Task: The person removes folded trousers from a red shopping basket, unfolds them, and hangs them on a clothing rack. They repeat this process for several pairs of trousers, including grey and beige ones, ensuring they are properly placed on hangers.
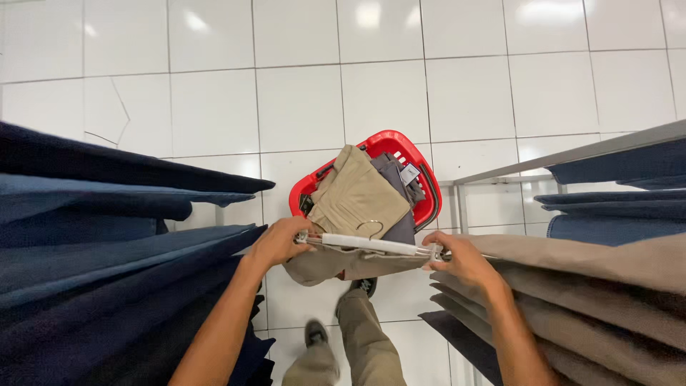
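White tiled floor (300,107) — red basket (395,139) between racks, hands gripping hanger (371,245).

You have one view only, from the camera on your head, so no second view shares any of the scene. It faces almost straight down onto the white tiled floor (300,107). Take the red basket (391,143) as your mark: it sits near the middle of the picture, well below the lens. Your forearms enter from the bottom edge, much closer to the lens than the basket. Hanging clothes close in left and right of it.
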